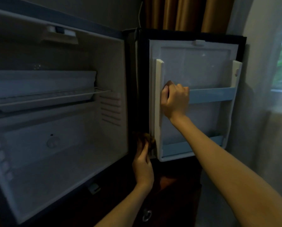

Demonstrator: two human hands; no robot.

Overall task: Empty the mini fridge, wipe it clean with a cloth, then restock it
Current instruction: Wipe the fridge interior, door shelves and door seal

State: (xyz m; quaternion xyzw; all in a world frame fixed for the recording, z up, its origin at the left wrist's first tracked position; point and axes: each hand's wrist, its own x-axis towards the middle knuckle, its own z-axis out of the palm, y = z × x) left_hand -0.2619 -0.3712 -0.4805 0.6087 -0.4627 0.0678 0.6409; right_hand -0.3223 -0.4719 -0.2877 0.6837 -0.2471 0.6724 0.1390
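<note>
Work with the emptied, white-lined black mini fridge (58, 145) open, white plastic door (194, 68) wide. Steady that door with the right hand (174, 100), fingers curled round the pale blue shelf rail (212, 95). Pinch the crumpled brown cloth (147, 138) in the left hand (142, 164) against the lower hinge edge; drag along in 1 firm stroke.

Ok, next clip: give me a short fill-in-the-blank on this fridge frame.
The fridge door stands ___.
The left hand holds a brown ___ at the door's lower corner.
The right hand grips the door's upper ___ rail.
Missing: open; cloth; blue.
</note>
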